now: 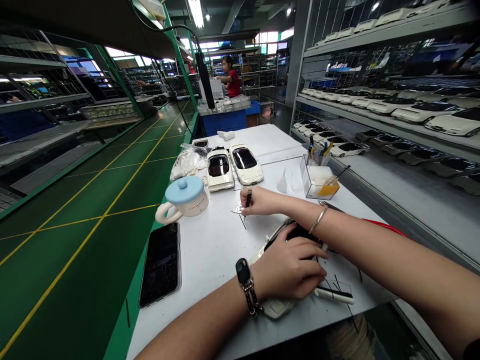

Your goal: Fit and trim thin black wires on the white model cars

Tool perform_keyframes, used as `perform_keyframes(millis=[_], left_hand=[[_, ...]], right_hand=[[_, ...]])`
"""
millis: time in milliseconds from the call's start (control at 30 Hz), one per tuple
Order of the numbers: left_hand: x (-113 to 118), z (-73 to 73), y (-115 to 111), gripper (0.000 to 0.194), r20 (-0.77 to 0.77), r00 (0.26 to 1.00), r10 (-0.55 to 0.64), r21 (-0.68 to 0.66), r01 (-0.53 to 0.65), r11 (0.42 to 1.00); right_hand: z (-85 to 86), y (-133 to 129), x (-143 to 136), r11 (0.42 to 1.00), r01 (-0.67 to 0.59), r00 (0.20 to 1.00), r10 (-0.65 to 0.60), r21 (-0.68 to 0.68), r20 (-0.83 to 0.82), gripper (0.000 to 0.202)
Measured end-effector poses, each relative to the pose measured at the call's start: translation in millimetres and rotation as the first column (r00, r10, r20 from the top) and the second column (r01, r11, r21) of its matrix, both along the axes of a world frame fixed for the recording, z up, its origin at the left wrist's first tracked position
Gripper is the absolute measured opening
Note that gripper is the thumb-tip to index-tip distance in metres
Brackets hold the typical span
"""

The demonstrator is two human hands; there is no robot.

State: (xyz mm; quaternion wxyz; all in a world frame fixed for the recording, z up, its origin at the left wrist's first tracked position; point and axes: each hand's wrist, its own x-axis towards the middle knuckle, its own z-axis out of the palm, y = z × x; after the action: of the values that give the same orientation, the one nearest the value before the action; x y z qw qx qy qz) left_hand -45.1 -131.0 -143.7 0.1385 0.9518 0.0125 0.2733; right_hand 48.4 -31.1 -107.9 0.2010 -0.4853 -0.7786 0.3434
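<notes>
My right hand (258, 201) is closed in a pinch around a slim black pen-like tool (248, 199), whose pale tip points down at the table. Small shiny pieces (238, 207) lie beside that tip, with a thin black strip (243, 222) just below them. Under my left hand (294, 262) is a white model car (278, 308) with dark windows, largely hidden by the hand and the right forearm. The left fingers curve over the car's body and hold it against the table. Close to these fingers lies a white bar-shaped part (334, 294) with thin black strips around it.
Two white model cars (245, 164) stand farther back, near a plastic bag (189, 162). Left are a blue-lidded mug (186, 196) and a phone (161, 265). A clear tool box (318, 177) sits right. Racks (375, 107) hold many cars. A person in red (233, 82) works beyond.
</notes>
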Motion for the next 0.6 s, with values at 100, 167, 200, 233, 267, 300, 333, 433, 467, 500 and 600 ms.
perform_keyframes(millis=[100, 167, 200, 233, 267, 300, 333, 433, 467, 500, 600], left_hand=[[0.0, -0.3, 0.0, 0.019, 0.008, 1.0, 0.001, 0.0, -0.002, 1.0], [0.0, -0.3, 0.0, 0.019, 0.013, 1.0, 0.002, 0.0, -0.002, 1.0], [0.0, -0.4, 0.0, 0.019, 0.016, 1.0, 0.0, 0.001, 0.0, 1.0], [0.0, -0.4, 0.0, 0.018, 0.019, 1.0, -0.001, 0.001, 0.001, 1.0], [0.0, -0.5, 0.0, 0.018, 0.021, 1.0, -0.002, 0.002, 0.002, 1.0], [-0.1, -0.5, -0.1, 0.018, 0.022, 1.0, -0.002, 0.002, 0.002, 1.0], [-0.2, -0.6, -0.1, 0.018, 0.021, 1.0, -0.002, 0.002, 0.002, 1.0], [-0.4, -0.5, -0.4, 0.019, 0.011, 1.0, -0.001, -0.001, 0.001, 1.0], [-0.5, -0.3, -0.5, 0.019, 0.007, 1.0, -0.001, -0.001, 0.001, 1.0], [-0.5, -0.1, -0.6, 0.019, 0.005, 1.0, 0.0, -0.003, 0.0, 1.0], [-0.6, 0.4, -0.9, 0.02, 0.003, 1.0, 0.001, -0.006, -0.001, 1.0]], right_hand=[[-5.0, 0.8, 0.1, 1.0, -0.008, 1.0, 0.008, 0.004, -0.011, 0.019], [-6.4, 1.2, -0.2, 1.0, -0.01, 1.0, 0.01, 0.006, -0.019, 0.019], [-6.6, 1.5, -0.3, 1.0, -0.012, 1.0, 0.012, 0.005, -0.023, 0.019], [-6.5, 1.8, -0.4, 1.0, -0.015, 1.0, 0.015, 0.003, -0.026, 0.018], [-6.4, 2.2, -0.3, 1.0, -0.017, 0.999, 0.017, 0.001, -0.029, 0.018], [-6.2, 2.5, -0.1, 1.0, -0.017, 0.999, 0.017, 0.001, -0.031, 0.018], [-6.1, 2.7, 0.2, 1.0, -0.017, 0.999, 0.017, 0.001, -0.033, 0.019], [-6.0, 3.3, 1.1, 1.0, -0.017, 0.999, 0.017, 0.007, -0.038, 0.02], [-6.3, 3.4, 1.4, 1.0, -0.02, 0.999, 0.02, 0.007, -0.04, 0.02], [-6.6, 3.7, 1.5, 1.0, -0.024, 0.999, 0.025, 0.006, -0.042, 0.02], [-8.3, 5.3, 1.2, 0.999, -0.04, 0.998, 0.04, -0.004, -0.051, 0.021]])
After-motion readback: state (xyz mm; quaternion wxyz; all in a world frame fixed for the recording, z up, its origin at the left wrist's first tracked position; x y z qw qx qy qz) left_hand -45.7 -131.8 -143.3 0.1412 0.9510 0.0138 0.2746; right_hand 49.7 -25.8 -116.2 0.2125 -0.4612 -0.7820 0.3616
